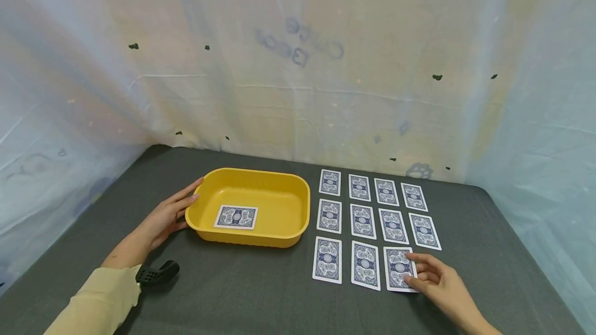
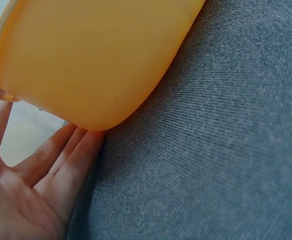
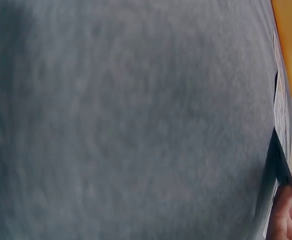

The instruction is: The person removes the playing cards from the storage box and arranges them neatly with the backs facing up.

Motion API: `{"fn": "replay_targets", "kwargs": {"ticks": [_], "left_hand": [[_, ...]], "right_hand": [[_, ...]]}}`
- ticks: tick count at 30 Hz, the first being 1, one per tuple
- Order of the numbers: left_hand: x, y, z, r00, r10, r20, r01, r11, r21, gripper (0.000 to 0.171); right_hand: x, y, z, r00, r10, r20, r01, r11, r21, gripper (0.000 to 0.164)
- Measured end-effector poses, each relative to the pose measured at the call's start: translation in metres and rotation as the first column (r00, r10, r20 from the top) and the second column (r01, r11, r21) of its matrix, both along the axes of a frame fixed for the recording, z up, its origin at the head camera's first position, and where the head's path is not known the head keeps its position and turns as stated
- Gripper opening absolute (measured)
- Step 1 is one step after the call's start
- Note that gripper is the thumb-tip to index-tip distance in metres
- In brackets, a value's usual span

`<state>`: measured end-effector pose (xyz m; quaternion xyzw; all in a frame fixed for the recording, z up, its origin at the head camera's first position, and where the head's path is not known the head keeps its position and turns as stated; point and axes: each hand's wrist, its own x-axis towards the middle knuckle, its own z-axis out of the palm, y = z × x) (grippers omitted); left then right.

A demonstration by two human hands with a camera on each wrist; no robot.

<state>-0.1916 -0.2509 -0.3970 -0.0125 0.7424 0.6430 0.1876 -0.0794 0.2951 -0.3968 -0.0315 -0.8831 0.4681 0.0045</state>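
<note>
A yellow plastic tray stands left of centre on the dark table, with one face-down playing card lying in it. My left hand is at the tray's left end, its extended fingers touching the wall and rim. In the left wrist view, those fingers lie nearly straight against the tray's side. At the front right, my right hand pinches the right edge of a blue-backed playing card between thumb and fingers. The right wrist view shows part of this card tilted up off the cloth at the fingertips.
Several more face-down cards lie in rows right of the tray, up to the far card. Grey cloth covers the table. Behind it hangs a pale plastic sheet. A black band is at the left wrist.
</note>
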Motion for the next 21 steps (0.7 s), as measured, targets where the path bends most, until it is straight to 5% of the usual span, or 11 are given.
{"fn": "replay_targets", "kwargs": {"ticks": [9,21], "left_hand": [[-0.001,0.000,0.000,1.000,0.003,0.001,-0.003,1.000,0.000,0.068],[-0.002,0.001,-0.001,1.000,-0.004,0.002,0.004,1.000,0.009,0.070]], "right_hand": [[-0.006,0.012,0.003,0.991,0.112,0.071,-0.121,0.984,0.134,0.046],[-0.018,0.016,0.009,0.969,0.234,0.086,-0.249,0.910,0.331,0.044]]}}
